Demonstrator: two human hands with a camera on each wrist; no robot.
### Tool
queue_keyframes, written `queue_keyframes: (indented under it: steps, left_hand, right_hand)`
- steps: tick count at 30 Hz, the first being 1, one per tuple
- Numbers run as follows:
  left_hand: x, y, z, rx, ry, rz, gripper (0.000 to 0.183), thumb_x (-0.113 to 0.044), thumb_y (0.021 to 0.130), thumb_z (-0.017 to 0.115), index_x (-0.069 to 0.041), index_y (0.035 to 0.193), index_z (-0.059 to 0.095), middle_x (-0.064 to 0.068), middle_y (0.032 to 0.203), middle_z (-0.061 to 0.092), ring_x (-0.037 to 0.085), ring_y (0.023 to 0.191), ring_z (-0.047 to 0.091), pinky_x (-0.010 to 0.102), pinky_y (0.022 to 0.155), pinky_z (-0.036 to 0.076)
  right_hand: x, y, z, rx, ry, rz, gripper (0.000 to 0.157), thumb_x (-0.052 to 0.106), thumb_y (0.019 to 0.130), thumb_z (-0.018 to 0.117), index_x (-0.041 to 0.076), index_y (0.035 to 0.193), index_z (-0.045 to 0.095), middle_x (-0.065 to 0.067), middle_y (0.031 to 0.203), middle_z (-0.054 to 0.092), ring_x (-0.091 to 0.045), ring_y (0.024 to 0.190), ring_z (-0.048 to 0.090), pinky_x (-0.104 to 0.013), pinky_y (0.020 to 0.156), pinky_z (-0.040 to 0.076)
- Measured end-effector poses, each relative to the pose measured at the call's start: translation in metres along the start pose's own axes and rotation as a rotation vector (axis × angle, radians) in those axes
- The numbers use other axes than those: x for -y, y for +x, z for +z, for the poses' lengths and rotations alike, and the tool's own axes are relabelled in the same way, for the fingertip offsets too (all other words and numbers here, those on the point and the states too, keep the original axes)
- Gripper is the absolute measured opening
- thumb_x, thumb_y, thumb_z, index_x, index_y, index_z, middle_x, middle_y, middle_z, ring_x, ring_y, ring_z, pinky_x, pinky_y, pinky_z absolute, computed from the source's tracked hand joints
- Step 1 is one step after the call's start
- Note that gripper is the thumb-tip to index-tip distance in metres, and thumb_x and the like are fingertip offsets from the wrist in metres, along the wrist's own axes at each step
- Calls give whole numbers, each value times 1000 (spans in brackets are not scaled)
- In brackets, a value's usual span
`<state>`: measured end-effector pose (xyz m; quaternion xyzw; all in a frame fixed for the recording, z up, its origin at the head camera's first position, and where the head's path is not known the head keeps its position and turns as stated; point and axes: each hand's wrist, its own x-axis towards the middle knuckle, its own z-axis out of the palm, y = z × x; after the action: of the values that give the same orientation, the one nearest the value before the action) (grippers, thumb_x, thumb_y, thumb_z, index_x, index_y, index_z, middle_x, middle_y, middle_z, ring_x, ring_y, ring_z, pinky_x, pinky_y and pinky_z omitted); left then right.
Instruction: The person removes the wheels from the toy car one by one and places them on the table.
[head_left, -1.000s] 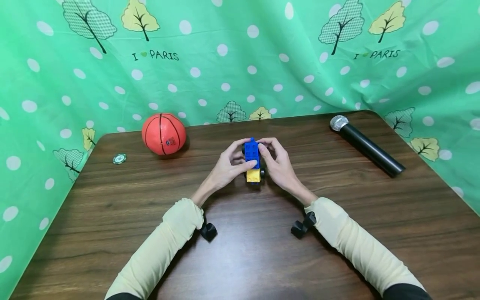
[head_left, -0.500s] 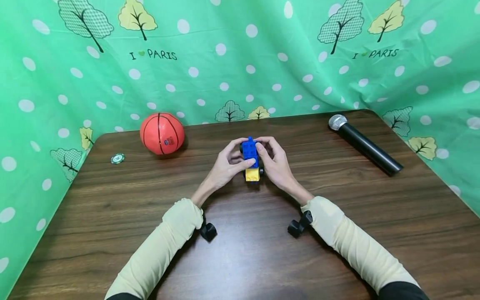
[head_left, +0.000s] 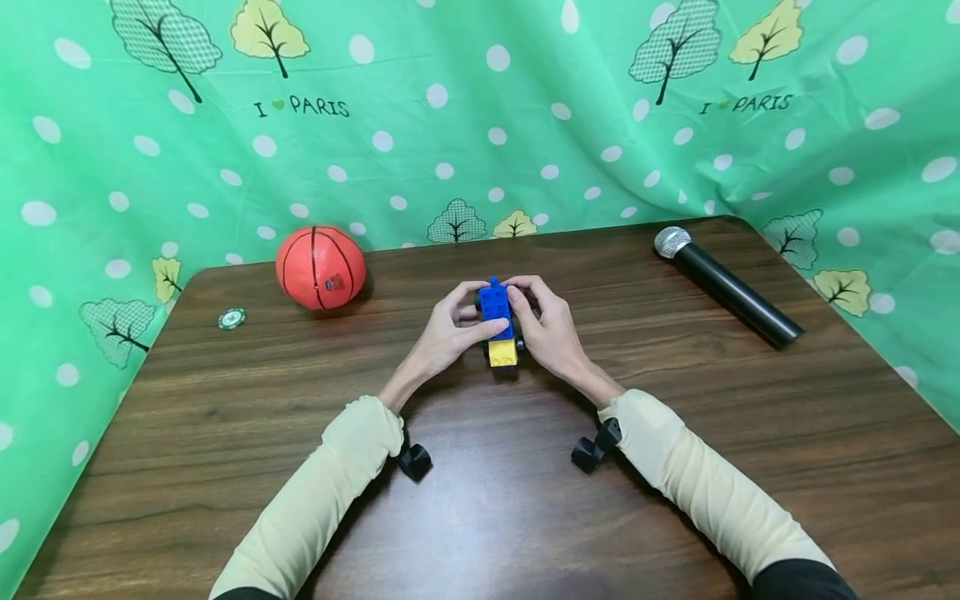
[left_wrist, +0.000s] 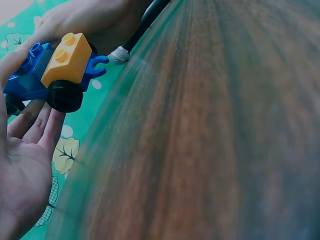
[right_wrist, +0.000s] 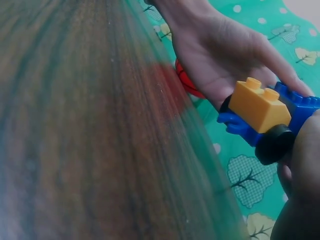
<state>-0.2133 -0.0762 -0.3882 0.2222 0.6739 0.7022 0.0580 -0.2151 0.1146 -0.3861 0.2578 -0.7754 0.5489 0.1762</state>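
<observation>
Both hands hold a toy block car [head_left: 496,304] in front of the body, over the middle of the table. It has a blue body, a yellow block [left_wrist: 68,59] with two studs at the near end, and black wheels [right_wrist: 274,144]. My left hand [head_left: 446,335] grips it from the left, thumb laid across the blue top and fingers along the side and beneath. On the other side, my right hand [head_left: 548,326] grips the far right part, its thumb against the blue side. A blue hook-like coupling [left_wrist: 96,66] sticks out below the yellow block.
A red toy basketball [head_left: 321,267] sits at the back left of the wooden table [head_left: 480,500]. Left of it lies a poker chip [head_left: 232,318]. A black microphone [head_left: 727,287] lies at the back right. A green printed curtain [head_left: 405,108] hangs behind.
The whole head view shifts slightly, moving the scene a little to the left. Both hands keep their hold on the toy car with hardly any change.
</observation>
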Motion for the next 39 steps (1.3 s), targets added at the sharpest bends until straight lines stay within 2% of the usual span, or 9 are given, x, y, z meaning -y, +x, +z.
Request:
queue_keyframes:
  steps: [3, 7, 15, 21, 24, 26, 30, 35, 39]
  left_hand:
    - [1, -1, 0, -2, 10, 12, 54, -7, 94, 73, -1, 143, 50, 21, 121, 67, 25, 101, 71, 38, 88, 59]
    - [1, -1, 2, 7, 29, 31, 52, -3, 96, 71, 0, 143, 49, 22, 119, 68, 25, 100, 71, 39, 88, 58]
    - [-2, 0, 5, -4, 103, 50, 52, -5, 96, 73, -2, 142, 50, 19, 106, 72, 22, 90, 68, 33, 83, 57]
    - [-2, 0, 5, 11, 66, 33, 53, -1, 96, 71, 0, 144, 49, 22, 118, 68, 25, 97, 70, 36, 87, 58]
    - [-3, 0, 4, 37, 24, 21, 53, 0, 97, 68, 1, 145, 47, 26, 120, 67, 31, 103, 71, 40, 89, 58]
    - [-3, 1, 3, 57, -6, 13, 53, 1, 97, 66, 2, 145, 45, 30, 119, 67, 34, 105, 71, 41, 90, 58]
    - [-3, 0, 0, 80, -43, -14, 51, 2, 97, 64, 1, 145, 45, 31, 119, 67, 35, 107, 70, 42, 91, 58]
    - [-3, 0, -1, 87, -14, -16, 51, -1, 98, 66, 0, 144, 46, 29, 116, 69, 35, 105, 72, 42, 90, 58]
    - [-4, 0, 0, 82, 19, -2, 51, -3, 97, 67, -1, 144, 47, 27, 114, 70, 36, 102, 72, 42, 89, 58]
  right_hand:
    - [-2, 0, 0, 7, -31, -23, 18, 9, 109, 52, -2, 121, 62, -14, 98, 68, -19, 83, 60, -25, 70, 47]
    - [-2, -1, 0, -25, -27, -33, 16, 8, 108, 55, -2, 118, 61, -11, 93, 64, -18, 79, 56, -25, 67, 44]
    - [-1, -2, 0, -32, -29, 16, 17, 11, 109, 52, -3, 118, 58, -13, 96, 64, -20, 83, 56, -27, 73, 45]
    - [-3, -3, -3, 28, 58, 83, 22, 17, 111, 48, -1, 120, 57, -12, 99, 61, -20, 88, 55, -29, 77, 44]
    - [-3, -3, -2, 40, 122, 84, 22, 17, 112, 47, -2, 120, 54, -12, 97, 57, -21, 87, 53, -28, 76, 43]
    - [-2, -3, -1, 28, 125, 70, 22, 17, 111, 48, -2, 120, 55, -11, 96, 57, -21, 85, 53, -28, 74, 44]
    - [0, -4, 1, -9, 23, 3, 19, 14, 110, 50, -2, 117, 59, -11, 93, 61, -20, 81, 55, -28, 70, 45]
    - [-1, -3, 3, -32, -137, -107, 13, 5, 108, 51, -2, 113, 61, -12, 89, 63, -21, 76, 57, -33, 66, 46]
    - [-3, -2, 3, -30, -202, -142, 12, 4, 108, 50, -2, 112, 60, -14, 90, 62, -24, 75, 57, -38, 65, 47]
